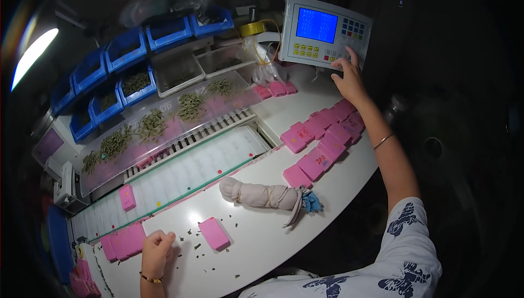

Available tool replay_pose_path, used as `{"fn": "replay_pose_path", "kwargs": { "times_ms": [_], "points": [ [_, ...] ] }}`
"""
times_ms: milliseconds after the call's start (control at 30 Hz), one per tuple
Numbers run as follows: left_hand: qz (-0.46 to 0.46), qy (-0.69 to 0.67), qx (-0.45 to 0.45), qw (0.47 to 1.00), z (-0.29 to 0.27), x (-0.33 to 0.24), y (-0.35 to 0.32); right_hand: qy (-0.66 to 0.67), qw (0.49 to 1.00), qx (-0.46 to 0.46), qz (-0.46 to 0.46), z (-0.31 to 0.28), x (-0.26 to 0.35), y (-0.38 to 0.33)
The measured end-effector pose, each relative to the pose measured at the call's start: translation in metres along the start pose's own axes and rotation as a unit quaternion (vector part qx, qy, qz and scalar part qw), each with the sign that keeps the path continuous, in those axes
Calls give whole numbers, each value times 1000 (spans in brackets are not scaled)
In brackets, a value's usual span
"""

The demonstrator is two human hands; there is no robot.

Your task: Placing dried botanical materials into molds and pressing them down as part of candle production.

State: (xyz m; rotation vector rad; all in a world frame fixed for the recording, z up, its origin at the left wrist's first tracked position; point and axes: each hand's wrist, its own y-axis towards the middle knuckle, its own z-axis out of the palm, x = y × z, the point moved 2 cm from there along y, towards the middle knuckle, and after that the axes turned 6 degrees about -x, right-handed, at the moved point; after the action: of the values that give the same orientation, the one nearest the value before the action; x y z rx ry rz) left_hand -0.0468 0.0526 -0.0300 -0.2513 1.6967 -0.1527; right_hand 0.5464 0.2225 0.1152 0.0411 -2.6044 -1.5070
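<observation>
My right hand (347, 74) reaches up to a white control panel (290, 28) with a lit blue screen. One finger is stretched toward its lower-right buttons, and the others are apart; whether it touches a button I cannot tell. Low on the left, my left hand (156, 249) is curled into a fist over the white table, its inside hidden. Beside it stands a row of pink blocks (123, 242). A single pink block (214, 233) lies just to its right, among scattered dark green bits. Another pink block (127, 197) rests on the pale, green-edged strip (180, 170).
A tied cloth bundle (262, 195) lies mid-table. Several pink blocks (316, 162) are lined up by the right edge. Beyond the strip, piles of dried green pieces (153, 124) sit on a clear sheet, with blue bins (125, 52) behind. A yellow tape roll (252, 28) stands near the panel.
</observation>
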Motion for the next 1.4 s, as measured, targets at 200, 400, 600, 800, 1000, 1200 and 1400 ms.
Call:
{"fn": "replay_pose_path", "kwargs": {
  "times_ms": [200, 400, 600, 800, 1000, 1200, 1400],
  "points": [
    [-85, -70, 36, 993, -6, 2, -6, -23, 990, 131, 57, -1, 21, 13],
    [-73, -65, 27, 995, -3, 3, -5, -21, 990, 138, 13, 2, 11, 8],
    [-67, -66, 26, 995, -3, 4, -6, -65, 989, 127, 38, -5, 6, 8],
    [-57, -58, 28, 996, -4, 7, -6, -75, 984, 141, 77, -9, 3, 15],
    [-53, -63, 28, 996, -3, 7, -6, -72, 986, 127, 79, -8, 4, 18],
    [-57, -78, 15, 995, -1, 5, -8, -39, 989, 127, 68, -8, -4, 21],
    [-51, -87, 0, 995, -2, 3, -10, -39, 982, 169, 74, -13, 2, 28]
  ]
}}
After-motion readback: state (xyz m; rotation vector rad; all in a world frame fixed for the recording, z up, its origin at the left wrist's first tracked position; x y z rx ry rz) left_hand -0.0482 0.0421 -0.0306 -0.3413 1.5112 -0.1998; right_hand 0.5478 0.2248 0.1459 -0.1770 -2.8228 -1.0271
